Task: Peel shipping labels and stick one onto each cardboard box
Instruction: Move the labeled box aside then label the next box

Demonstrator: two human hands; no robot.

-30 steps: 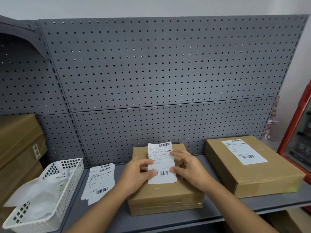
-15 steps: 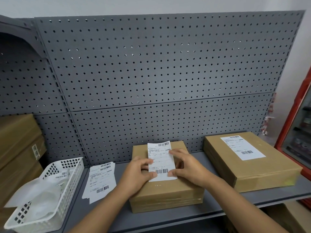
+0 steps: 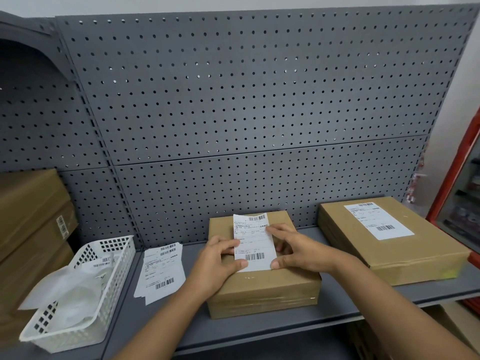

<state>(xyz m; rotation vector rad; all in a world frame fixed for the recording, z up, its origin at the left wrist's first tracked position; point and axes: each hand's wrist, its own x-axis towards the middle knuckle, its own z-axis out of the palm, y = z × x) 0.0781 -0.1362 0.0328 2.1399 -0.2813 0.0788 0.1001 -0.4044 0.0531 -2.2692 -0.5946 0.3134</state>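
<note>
1. The left hand (image 3: 215, 261) holds the left edge of the shipping label (image 3: 253, 242). Its thumb lies on the lower left corner and its fingers are curled in against the side of the paper.
2. The right hand (image 3: 298, 252) pinches the opposite edge. Its thumb is at the lower right corner and its forefinger stretches up along the right margin.
3. The shipping label sits upright between the two hands over the top of the small cardboard box (image 3: 262, 289). Its lower edge is down near the box top and its upper edge curls a little above the far rim. I cannot tell whether it is stuck down.
4. The small cardboard box stands on a grey shelf (image 3: 259, 331), with both forearms reaching in over the box's near edge.
5. Just left of the box, a loose stack of labels (image 3: 162, 271) lies flat on the shelf.
6. Further left of the box is a white plastic basket (image 3: 111, 289) holding crumpled backing sheets (image 3: 65, 294).
7. Beyond the basket, well left of the box, brown cartons (image 3: 31, 216) are stacked.
8. To the right of the box, apart from it, lies a larger flat cardboard box (image 3: 415, 253) with a stuck-on label (image 3: 378, 220) on its top.
9. Behind the box rises a grey pegboard (image 3: 233, 100).
10. Far right of the box stands a red-framed cabinet (image 3: 452, 183).
</note>
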